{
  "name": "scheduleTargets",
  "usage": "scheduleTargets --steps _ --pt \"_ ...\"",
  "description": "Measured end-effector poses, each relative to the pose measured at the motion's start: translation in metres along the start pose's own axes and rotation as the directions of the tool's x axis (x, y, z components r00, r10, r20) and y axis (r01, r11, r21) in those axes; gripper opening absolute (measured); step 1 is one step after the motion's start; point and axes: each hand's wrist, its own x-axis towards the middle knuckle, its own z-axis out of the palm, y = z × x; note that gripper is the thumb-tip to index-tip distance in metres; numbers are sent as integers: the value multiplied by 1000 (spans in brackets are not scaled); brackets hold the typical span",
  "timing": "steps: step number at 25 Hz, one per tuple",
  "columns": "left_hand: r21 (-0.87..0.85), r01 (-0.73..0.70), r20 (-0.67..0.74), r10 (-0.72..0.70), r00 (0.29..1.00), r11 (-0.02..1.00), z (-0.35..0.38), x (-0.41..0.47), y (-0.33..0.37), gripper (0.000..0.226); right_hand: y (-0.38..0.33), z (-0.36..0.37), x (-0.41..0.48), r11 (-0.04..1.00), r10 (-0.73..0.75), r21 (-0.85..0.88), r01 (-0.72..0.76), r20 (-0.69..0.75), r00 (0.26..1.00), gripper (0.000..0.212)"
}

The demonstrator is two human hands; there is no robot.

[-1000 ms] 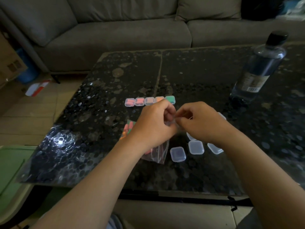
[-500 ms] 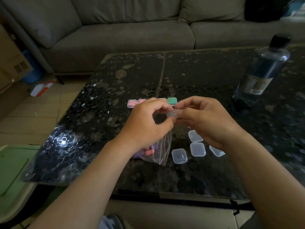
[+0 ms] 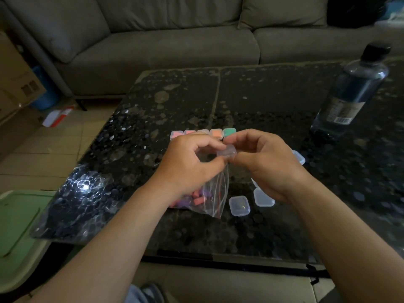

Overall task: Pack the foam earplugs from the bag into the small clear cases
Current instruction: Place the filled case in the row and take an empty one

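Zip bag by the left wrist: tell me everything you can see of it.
Clear, thin, crinkled plastic zip bag with a red strip along one edge, lying on the dark speckled table. Pink and purple foam earplugs are heaped inside. Its top rises toward the left hand, which pinches a small clear case and hides part of the bag; whether it touches the bag cannot be told.

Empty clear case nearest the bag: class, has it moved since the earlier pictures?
No. The empty clear case stays beside the bag, same offset from the filled cases.
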Motion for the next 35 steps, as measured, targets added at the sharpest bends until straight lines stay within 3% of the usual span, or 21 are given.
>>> scheduleTargets --steps 4,8,11,14,19,24,28,35 --pt "16 29 -29 -28 999 999 1 1 4 16 1 1 1 999 5 32 -5 2 1000 28" --pt "35 58 -168 -51 985 998 -5 7 10 23 5 5 1 999 -39 10 39 24 999 41" --pt "-92 212 -186 -226 956 973 -8 8 12 24 2 5 -1 998 -62 10 62 100 993 37" --pt "-214 357 -169 -394 903 909 -10 8 12 21 1 3 -3 993 -62 -93 74 126 990 35" --pt "-177 450 -216 -481 850 875 -24 9 9 17 -2 1 -4 950 42 -310 -25 49 998 24" --pt "-67 545 -157 -548 822 836 -37 3 3 27 2 13 -7 810 33 -586 7 56 998 11" --pt "52 591 -87 -586 806 805 -43 -4 -2 29 2 18 -4 814 81 -579 -41 43 996 16" --pt "109 620 20 -626 780 777 -48 -9 -9 18 2 10 3 862 17 -500 -86 -141 990 21"
